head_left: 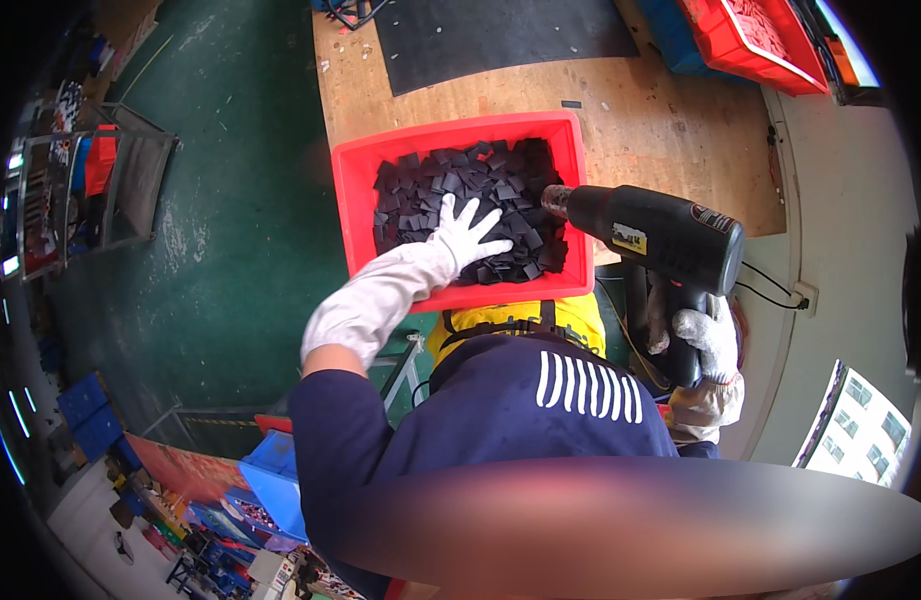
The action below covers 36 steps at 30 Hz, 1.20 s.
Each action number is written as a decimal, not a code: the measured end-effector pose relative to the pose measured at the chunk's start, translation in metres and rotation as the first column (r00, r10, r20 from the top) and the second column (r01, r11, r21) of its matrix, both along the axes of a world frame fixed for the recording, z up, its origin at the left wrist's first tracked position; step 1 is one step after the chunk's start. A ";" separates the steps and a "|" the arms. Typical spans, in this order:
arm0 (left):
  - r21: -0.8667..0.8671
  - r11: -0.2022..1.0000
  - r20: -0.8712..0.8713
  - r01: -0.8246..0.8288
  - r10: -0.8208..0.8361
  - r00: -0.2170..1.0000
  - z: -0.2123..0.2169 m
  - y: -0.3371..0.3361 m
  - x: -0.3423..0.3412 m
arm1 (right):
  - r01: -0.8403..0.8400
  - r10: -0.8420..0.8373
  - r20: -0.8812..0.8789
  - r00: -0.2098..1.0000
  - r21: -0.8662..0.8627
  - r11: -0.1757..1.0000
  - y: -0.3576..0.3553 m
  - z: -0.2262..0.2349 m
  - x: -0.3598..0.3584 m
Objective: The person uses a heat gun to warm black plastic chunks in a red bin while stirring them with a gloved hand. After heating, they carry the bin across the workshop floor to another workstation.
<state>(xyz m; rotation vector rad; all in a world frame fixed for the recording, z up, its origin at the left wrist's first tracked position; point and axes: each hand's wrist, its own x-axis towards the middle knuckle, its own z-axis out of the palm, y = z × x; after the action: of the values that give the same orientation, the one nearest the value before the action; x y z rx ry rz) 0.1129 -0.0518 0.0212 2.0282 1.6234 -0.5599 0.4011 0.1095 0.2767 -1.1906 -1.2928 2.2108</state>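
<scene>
My left hand, in a white glove with a pale sleeve guard, lies with fingers spread on a heap of small black flat pieces. These pieces fill much of a red plastic bin in front of me. My right hand, gloved as well, is wrapped round the handle of a black heat gun. The gun's metal nozzle points left, over the bin's right rim toward the pieces. Part of the right hand's grip is hidden behind the handle.
The bin stands at the near edge of a wooden table with a black mat on it. Another red bin holds reddish pieces at the far right. A black cord runs to a wall socket. Green floor lies left.
</scene>
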 end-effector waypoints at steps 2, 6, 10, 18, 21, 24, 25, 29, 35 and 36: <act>0.056 0.991 0.040 -0.121 0.118 0.992 -0.031 0.003 0.000 | -0.003 0.003 0.009 1.000 0.010 1.000 0.000 -0.005 0.001; 0.148 0.871 0.098 -0.468 0.457 0.884 -0.037 0.020 -0.003 | 0.048 -0.048 0.027 0.998 -0.008 0.999 -0.005 -0.004 0.000; 0.269 0.585 0.332 -0.765 0.689 0.644 -0.051 0.036 -0.030 | 0.090 -0.091 0.024 0.996 0.015 0.996 -0.013 -0.005 0.000; -0.662 0.304 0.688 -0.685 0.609 -0.395 -0.009 0.003 -0.101 | 0.036 -0.036 -0.008 0.999 -0.028 0.999 -0.009 -0.004 0.002; -0.310 0.338 0.711 -0.889 0.703 0.019 0.014 -0.033 -0.119 | -0.060 0.055 -0.043 0.998 -0.114 0.992 -0.001 -0.001 0.001; -0.279 0.253 0.656 -0.926 0.755 0.008 0.026 -0.063 -0.129 | -0.124 0.114 -0.077 0.991 -0.152 0.980 0.001 0.001 -0.004; -0.218 0.255 0.603 -0.942 0.794 0.076 0.034 -0.069 -0.129 | -0.139 0.127 -0.084 0.988 -0.151 0.979 0.001 0.002 -0.006; -0.046 0.590 0.477 -0.806 0.722 0.501 0.057 -0.087 -0.102 | -0.183 0.174 -0.069 0.982 -0.165 0.969 0.002 0.000 -0.007; -0.147 0.943 -0.114 -0.298 0.283 0.952 0.000 -0.073 -0.038 | -0.185 0.180 -0.047 0.983 -0.155 0.970 0.002 -0.001 -0.005; -0.215 0.939 -0.115 -0.267 0.247 0.962 0.005 -0.055 -0.041 | -0.174 0.169 -0.046 0.985 -0.156 0.972 0.001 -0.001 -0.004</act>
<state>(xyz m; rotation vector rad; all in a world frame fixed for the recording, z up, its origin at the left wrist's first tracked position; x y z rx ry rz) 0.0721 -0.1072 0.0262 1.6151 1.7518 -0.7093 0.3967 0.1101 0.2758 -1.1300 -1.2692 2.4883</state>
